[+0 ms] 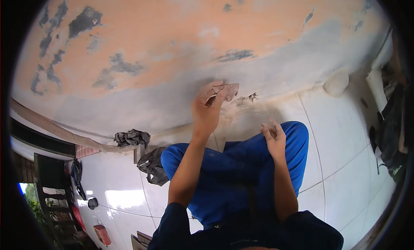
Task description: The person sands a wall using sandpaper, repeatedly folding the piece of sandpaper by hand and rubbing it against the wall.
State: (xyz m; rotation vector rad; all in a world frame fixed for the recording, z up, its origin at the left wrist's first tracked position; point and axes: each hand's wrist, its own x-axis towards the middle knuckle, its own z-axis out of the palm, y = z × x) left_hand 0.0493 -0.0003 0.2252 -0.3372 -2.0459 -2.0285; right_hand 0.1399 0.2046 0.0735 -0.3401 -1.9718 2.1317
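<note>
My left hand (209,99) is raised to the lower part of the wall (172,86), its fingers closed round a folded reddish-brown sheet (231,91), perhaps sandpaper. The sheet is close to the grey, bare band of the wall; whether it touches cannot be told. Just right of it, a small rough hole (249,97) shows near the wall's foot. Over my knee, in blue trousers (295,138), my right hand (274,132) hangs with its fingers loosely bent and apart, holding nothing.
Black plastic bags (153,166) lie on the white tiled floor (327,164) by the wall, near a pipe (64,133). A reddish box (102,235) is at the lower left. Dark objects (390,133) stand at the right. Peeling orange paint covers the upper wall.
</note>
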